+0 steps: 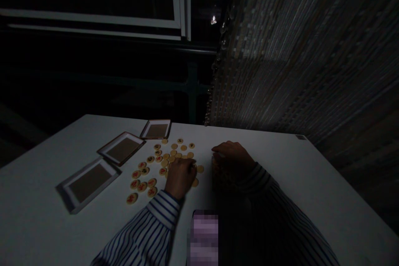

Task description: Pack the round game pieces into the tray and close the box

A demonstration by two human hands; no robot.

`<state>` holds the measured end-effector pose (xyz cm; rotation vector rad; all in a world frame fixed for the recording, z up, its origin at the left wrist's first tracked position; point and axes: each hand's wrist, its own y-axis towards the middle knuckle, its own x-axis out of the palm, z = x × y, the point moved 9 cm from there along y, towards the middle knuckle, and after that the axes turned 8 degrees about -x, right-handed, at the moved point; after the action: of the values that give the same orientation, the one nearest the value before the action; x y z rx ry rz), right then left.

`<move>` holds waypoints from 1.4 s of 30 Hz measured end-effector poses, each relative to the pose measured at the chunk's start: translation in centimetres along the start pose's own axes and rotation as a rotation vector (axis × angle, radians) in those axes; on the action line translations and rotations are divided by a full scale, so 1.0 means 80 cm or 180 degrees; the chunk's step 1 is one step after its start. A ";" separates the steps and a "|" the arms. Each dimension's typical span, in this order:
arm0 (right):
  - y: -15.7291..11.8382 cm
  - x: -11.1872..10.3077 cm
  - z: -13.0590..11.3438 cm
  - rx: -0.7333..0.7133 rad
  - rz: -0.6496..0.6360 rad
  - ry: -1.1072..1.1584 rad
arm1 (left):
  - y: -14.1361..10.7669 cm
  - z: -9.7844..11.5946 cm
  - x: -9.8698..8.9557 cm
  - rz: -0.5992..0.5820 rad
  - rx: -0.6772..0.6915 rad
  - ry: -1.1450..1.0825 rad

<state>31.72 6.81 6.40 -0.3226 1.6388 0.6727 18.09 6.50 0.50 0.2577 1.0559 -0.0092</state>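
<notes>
Many round wooden Chinese chess pieces [142, 186] lie loosely spread on the white table, some with red or black characters up and others plain side up. Over the right part of this spread is my left hand [180, 178], its fingers curled in and pressed together at the pieces. Whatever those fingers hold is hidden. My right hand [232, 154] lies with fingers stretched leftward over the top of a shadowed block-like thing [220, 176] with a faint yellowish pattern. Darkness and the hand hide most of that block.
Three shallow framed trays or lids, a white one [73, 208] and two brown-edged ones [122, 163] [156, 138], lie left of the pieces. A phone [205, 232] with a blurred screen is at the near edge. A bead curtain [264, 70] hangs behind the white table [293, 174].
</notes>
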 end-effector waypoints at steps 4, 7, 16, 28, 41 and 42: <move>0.000 0.000 -0.001 -0.0005 -0.0027 -0.0006 | 0.000 0.002 0.000 -0.0002 0.0029 0.0081; 0.000 0.000 -0.002 -0.0003 -0.0087 -0.0004 | 0.001 0.001 0.001 0.0003 0.0016 0.0107; 0.000 -0.003 -0.004 -0.0008 0.0048 -0.0078 | 0.002 0.002 0.000 -0.0010 -0.0010 0.0069; -0.001 -0.005 -0.002 0.0049 0.0009 -0.0048 | 0.000 0.008 -0.021 0.0270 0.0119 -0.0230; -0.007 -0.023 -0.008 0.0082 0.0132 0.0033 | -0.015 0.028 -0.049 0.0570 0.0312 -0.0431; -0.007 -0.025 -0.008 0.0091 0.0160 0.0031 | -0.017 0.030 -0.052 0.0590 0.0333 -0.0428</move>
<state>31.90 5.65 8.22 -0.2651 1.6689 0.6858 17.95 4.22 4.91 0.4431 0.8960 0.0841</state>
